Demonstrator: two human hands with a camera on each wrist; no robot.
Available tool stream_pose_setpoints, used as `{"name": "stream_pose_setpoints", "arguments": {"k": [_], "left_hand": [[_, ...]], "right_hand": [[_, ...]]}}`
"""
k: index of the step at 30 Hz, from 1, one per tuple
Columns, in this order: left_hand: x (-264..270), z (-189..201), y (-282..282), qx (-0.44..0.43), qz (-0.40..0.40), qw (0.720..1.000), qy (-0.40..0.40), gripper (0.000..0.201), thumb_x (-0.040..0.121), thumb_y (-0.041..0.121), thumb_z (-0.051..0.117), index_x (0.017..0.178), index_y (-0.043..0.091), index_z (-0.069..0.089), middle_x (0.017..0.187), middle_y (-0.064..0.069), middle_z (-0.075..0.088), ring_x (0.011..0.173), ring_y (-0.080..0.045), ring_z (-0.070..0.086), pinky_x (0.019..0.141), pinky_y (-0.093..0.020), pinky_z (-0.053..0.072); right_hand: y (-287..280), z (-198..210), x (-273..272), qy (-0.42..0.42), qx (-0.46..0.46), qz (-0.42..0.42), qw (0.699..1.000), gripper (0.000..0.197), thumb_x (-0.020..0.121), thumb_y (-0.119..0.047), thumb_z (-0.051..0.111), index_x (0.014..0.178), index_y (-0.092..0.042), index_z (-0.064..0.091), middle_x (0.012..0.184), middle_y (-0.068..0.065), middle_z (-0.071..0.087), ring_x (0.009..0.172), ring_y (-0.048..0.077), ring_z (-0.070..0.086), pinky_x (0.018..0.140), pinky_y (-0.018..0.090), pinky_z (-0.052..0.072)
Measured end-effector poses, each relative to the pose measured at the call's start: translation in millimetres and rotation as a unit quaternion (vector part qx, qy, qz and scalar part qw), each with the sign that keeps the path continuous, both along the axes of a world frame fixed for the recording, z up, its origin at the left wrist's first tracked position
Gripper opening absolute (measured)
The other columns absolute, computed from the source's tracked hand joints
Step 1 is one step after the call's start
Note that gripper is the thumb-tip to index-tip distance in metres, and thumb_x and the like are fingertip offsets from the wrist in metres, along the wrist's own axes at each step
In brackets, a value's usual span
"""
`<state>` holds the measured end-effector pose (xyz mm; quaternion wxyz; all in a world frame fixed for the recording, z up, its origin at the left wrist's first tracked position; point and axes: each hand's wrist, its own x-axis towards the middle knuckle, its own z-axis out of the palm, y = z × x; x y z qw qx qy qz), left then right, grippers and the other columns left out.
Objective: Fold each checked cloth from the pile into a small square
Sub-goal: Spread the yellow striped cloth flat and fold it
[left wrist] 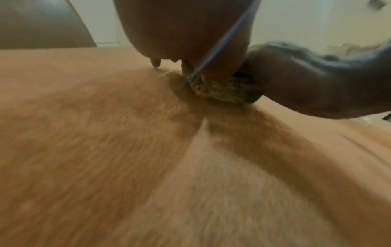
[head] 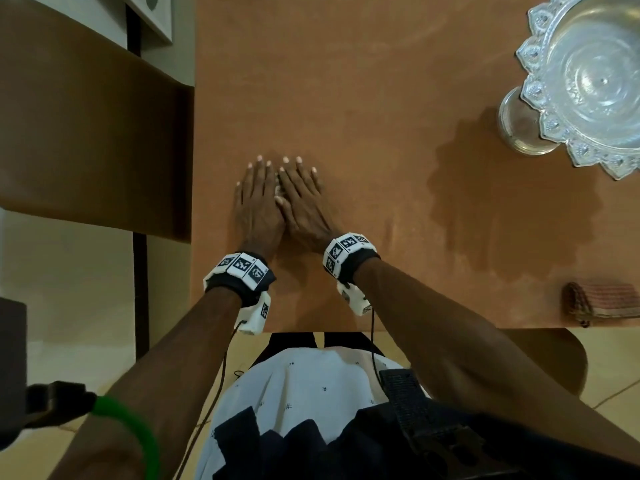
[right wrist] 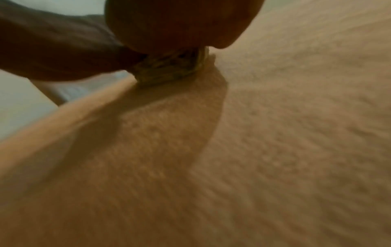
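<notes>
Under both flat palms sits the folded checked cloth (left wrist: 220, 90), almost hidden. The left hand (head: 258, 202) and right hand (head: 304, 206) lie side by side, fingers straight, pressing down, likely to squash the folds flat. Another folded cloth (head: 602, 299) waits far to the right of the hands.

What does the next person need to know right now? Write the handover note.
Left hand: flat, fingers straight, pressing on the folded cloth.
Right hand: flat beside it, pressing the same cloth.
The cloth is almost hidden under both palms near the left side of the table; the wrist views show a thick checked bundle.
Done: one folded cloth lies at the table's near right edge.
Left: release this one and set it aside. No pile is in view, so I cannot tell how many remain.
</notes>
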<state>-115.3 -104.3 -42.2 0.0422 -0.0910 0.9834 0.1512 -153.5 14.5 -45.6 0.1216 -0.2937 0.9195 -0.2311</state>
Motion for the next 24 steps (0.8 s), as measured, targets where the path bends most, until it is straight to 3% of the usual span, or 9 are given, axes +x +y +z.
{"name": "stream_pose_setpoints", "arguments": {"k": [5, 10, 12, 15, 17, 19, 21, 24], "left_hand": [[9.3, -8.4, -1.9, -0.062, -0.018, 0.998, -0.029, 0.067, 0.099, 0.029, 0.034, 0.158, 0.008, 0.011, 0.166, -0.009, 0.01, 0.153, -0.025, 0.01, 0.123, -0.047, 0.016], [14.4, -8.2, -12.8, -0.071, 0.003, 0.997, -0.03, 0.059, 0.106, 0.034, 0.019, 0.158, 0.006, 0.011, 0.165, -0.008, 0.015, 0.153, -0.025, 0.011, 0.124, -0.047, 0.011], [18.2, -8.7, -10.3, -0.069, 0.002, 0.997, -0.045, 0.061, 0.105, 0.035, 0.017, 0.158, 0.006, 0.009, 0.166, -0.008, 0.013, 0.153, -0.025, 0.009, 0.124, -0.048, 0.01], [10.0, -4.8, -6.6, -0.035, 0.02, 0.998, -0.042, 0.062, 0.105, 0.038, 0.018, 0.158, 0.006, 0.009, 0.165, -0.01, 0.014, 0.152, -0.025, 0.015, 0.123, -0.047, 0.016], [6.4, 4.3, -9.4, 0.025, 0.061, 0.998, -0.009, 0.063, 0.105, 0.039, 0.029, 0.157, 0.007, 0.014, 0.163, -0.011, 0.023, 0.147, -0.029, 0.025, 0.119, -0.045, 0.022], [-3.1, 10.5, -11.1, 0.074, 0.066, 0.995, 0.031, 0.062, 0.104, 0.041, 0.039, 0.155, 0.009, 0.023, 0.154, -0.013, 0.039, 0.135, -0.032, 0.037, 0.111, -0.046, 0.03], [-15.1, 13.5, -14.1, 0.086, 0.028, 0.996, 0.025, 0.058, 0.101, 0.042, 0.045, 0.15, 0.011, 0.036, 0.139, -0.014, 0.051, 0.125, -0.033, 0.044, 0.102, -0.047, 0.038], [-30.3, 15.2, -30.7, 0.085, 0.009, 0.995, -0.046, 0.047, 0.094, 0.045, 0.057, 0.129, 0.014, 0.06, 0.123, -0.014, 0.058, 0.117, -0.034, 0.05, 0.093, -0.044, 0.044]], "right_hand": [[20.7, -16.4, -5.1, 0.059, 0.06, 0.066, 0.994, 0.061, 0.105, -0.038, 0.03, 0.155, -0.005, 0.022, 0.164, 0.012, 0.017, 0.152, 0.027, 0.011, 0.123, 0.046, 0.012], [26.7, -12.4, -6.2, 0.037, 0.074, 0.068, 0.994, 0.066, 0.103, -0.042, 0.03, 0.154, -0.001, 0.022, 0.163, 0.016, 0.016, 0.152, 0.028, 0.013, 0.122, 0.044, 0.015], [28.9, -12.4, -1.4, 0.019, 0.072, 0.013, 0.997, 0.071, 0.102, -0.046, 0.031, 0.154, 0.001, 0.022, 0.162, 0.018, 0.017, 0.151, 0.029, 0.014, 0.123, 0.044, 0.013], [39.9, 3.4, 6.7, -0.024, 0.077, -0.07, 0.994, 0.073, 0.102, -0.049, 0.02, 0.153, 0.003, 0.021, 0.162, 0.02, 0.017, 0.151, 0.031, 0.014, 0.123, 0.042, 0.009], [42.4, 18.9, 14.8, -0.089, 0.062, -0.119, 0.987, 0.065, 0.103, -0.042, 0.02, 0.148, 0.002, 0.033, 0.154, 0.022, 0.034, 0.144, 0.036, 0.03, 0.119, 0.044, 0.02], [34.0, 26.0, 17.9, -0.032, -0.013, -0.206, 0.978, 0.055, 0.1, -0.043, 0.029, 0.134, -0.004, 0.048, 0.132, 0.018, 0.054, 0.122, 0.036, 0.049, 0.106, 0.047, 0.035], [23.7, 24.9, 18.0, -0.025, -0.045, -0.277, 0.96, 0.039, 0.097, -0.039, 0.046, 0.115, -0.005, 0.054, 0.111, 0.014, 0.058, 0.103, 0.034, 0.053, 0.091, 0.046, 0.043], [13.3, 27.2, 15.3, -0.132, -0.033, -0.309, 0.941, 0.034, 0.091, -0.035, 0.062, 0.106, -0.005, 0.055, 0.11, 0.015, 0.059, 0.103, 0.032, 0.052, 0.085, 0.04, 0.038]]}}
